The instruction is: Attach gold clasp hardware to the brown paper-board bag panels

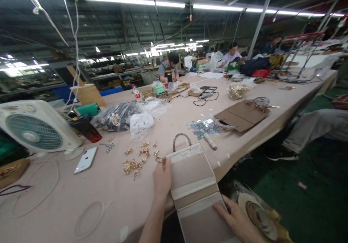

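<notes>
Left hand [162,179] clamped high on unfinished handbag [194,170], right hand [235,216] clamped lower on opposite edge, apparently positioning it; next move likely needs steady support.

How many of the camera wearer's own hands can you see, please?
2: the left hand holds the panel at its upper left edge, the right hand at its lower right.

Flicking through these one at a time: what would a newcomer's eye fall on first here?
Probably the folded beige bag piece at bottom centre, a looped handle at its far end, with the left hand and right hand at its opposite edges. Next, the gold-coloured metal pieces scattered on the table to its left, and the big white fan at the far left.
</notes>
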The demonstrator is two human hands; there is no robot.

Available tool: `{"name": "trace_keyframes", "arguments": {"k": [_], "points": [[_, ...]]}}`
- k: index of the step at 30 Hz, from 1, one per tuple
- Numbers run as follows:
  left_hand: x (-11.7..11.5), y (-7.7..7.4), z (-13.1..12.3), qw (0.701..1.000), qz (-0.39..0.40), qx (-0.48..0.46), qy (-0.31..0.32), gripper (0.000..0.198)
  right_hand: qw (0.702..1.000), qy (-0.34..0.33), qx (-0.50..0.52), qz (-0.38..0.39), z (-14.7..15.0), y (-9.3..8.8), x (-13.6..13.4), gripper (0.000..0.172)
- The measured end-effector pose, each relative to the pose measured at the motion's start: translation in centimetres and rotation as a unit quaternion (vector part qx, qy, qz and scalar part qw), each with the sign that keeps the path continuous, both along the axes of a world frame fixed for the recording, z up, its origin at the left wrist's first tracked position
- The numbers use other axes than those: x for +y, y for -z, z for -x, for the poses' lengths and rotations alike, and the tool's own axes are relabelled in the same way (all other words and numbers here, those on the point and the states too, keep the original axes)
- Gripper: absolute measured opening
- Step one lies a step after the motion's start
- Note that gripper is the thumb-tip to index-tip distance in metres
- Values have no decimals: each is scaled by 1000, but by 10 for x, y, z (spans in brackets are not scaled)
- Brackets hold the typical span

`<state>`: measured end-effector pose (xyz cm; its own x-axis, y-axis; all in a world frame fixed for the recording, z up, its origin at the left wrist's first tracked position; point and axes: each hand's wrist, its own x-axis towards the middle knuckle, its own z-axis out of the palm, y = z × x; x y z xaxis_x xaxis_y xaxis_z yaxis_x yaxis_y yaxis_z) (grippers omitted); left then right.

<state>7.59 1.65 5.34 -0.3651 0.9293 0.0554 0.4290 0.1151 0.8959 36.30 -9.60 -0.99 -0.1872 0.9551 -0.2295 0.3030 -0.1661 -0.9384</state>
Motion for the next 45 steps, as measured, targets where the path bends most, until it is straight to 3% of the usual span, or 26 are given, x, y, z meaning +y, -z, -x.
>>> {"name": "trace_keyframes", "arguments": {"k": [4, 8, 10, 12, 15, 18, 22, 25, 28, 31, 33, 35, 38, 41, 45], "points": [[-4, 7, -1, 999, -28, 8, -14, 49, 993, 49, -59, -92, -5, -11, 9, 49], [-6, 19, 2, 999, -51, 3, -17, 54, 962, 152, -95, -206, -11, -48, 47, 54], [-8, 22, 3, 997, -73, 0, -20, 55, 977, 124, -41, -169, -9, -65, 76, 60], [-9, 24, 3, 996, -92, -2, -15, 54, 994, 34, 85, -66, -2, -75, 105, 66], [-10, 24, 2, 995, -103, -7, -2, 52, 955, -55, 275, 92, 21, -75, 135, 74], [-12, 24, 3, 994, -113, -9, -5, 50, 927, -7, 361, 103, 44, -66, 150, 70], [-15, 26, 7, 995, -94, -15, -40, 50, 918, 112, 380, -7, 59, -50, 162, 72], [-17, 24, 7, 997, -63, -2, -48, 50, 916, 182, 346, -85, 61, -39, 169, 72], [-18, 17, 3, 996, -43, 47, -61, 48, 930, 198, 269, -154, 63, -32, 169, 59], [-18, 10, 0, 967, -131, 198, -93, 58, 942, 191, 183, -208, 68, -35, 164, 45], [-13, 11, 1, 929, -217, 294, -58, 57, 944, 188, 124, -239, 75, -39, 161, 34], [-3, 18, 3, 900, -273, 337, 39, 48, 944, 182, 54, -271, 83, -43, 159, 26], [14, 31, 0, 874, -289, 364, 141, 33, 938, 160, -26, -305, 91, -46, 153, 27], [24, 37, -7, 885, -262, 363, 127, 31, 937, 151, -84, -305, 93, -46, 147, 29], [25, 30, -11, 901, -237, 342, 121, 32, 936, 136, -119, -301, 86, -41, 144, 26]]}}
